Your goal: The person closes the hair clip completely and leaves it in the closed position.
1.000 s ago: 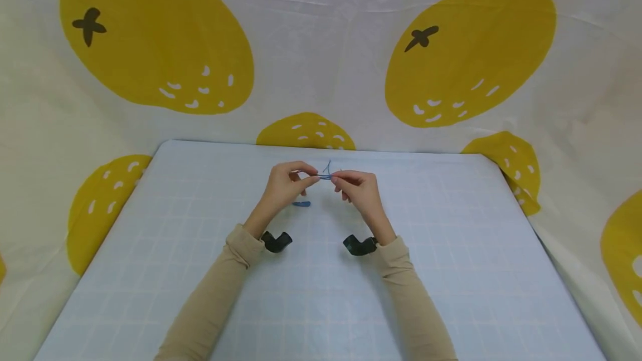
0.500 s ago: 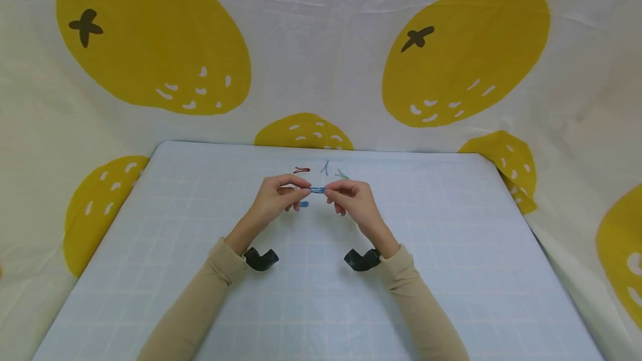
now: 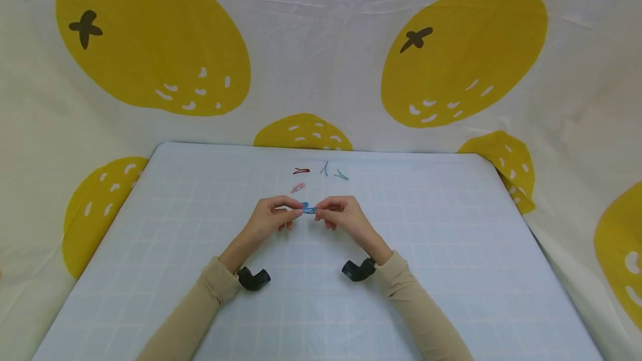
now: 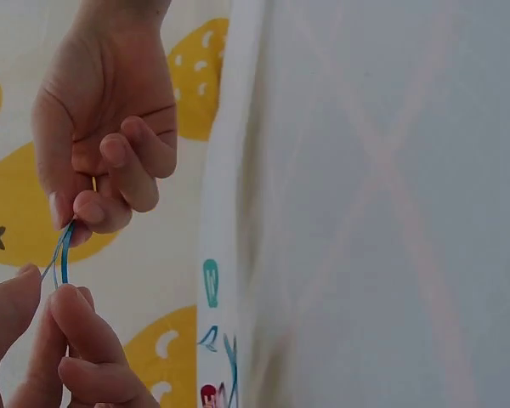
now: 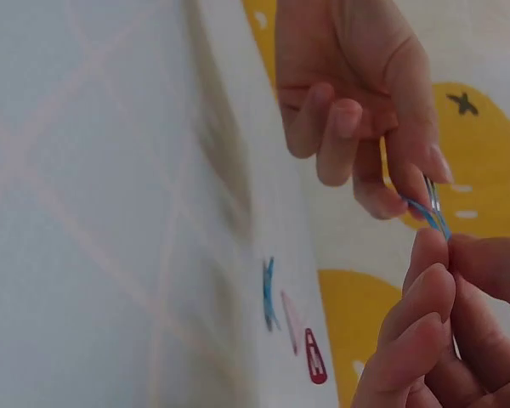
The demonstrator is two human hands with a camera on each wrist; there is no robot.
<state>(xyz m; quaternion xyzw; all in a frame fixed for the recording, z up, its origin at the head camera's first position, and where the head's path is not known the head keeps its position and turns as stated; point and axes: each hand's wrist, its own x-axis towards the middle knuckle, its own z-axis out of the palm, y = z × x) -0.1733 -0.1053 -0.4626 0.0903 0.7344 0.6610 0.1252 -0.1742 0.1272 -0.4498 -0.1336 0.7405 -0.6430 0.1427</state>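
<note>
A blue snap hair clip is pinched between both hands above the table. My left hand grips its left end with thumb and fingertips, and my right hand grips the other end. In the right wrist view the clip's blue and metal strips stand apart. Just behind the left fingertips another blue clip lies on the table, partly hidden. Farther back are a pink clip, a dark red clip, a thin blue clip and a green clip.
The table has a pale cloth with a faint grid. Behind it hangs a white sheet with yellow fruit prints. A black curved piece sits at each wrist, one left and one right.
Both hands have come toward the near side of the table with the blue hair clip between them. The pink, red and green clips, hidden before, are now uncovered behind the hands.
</note>
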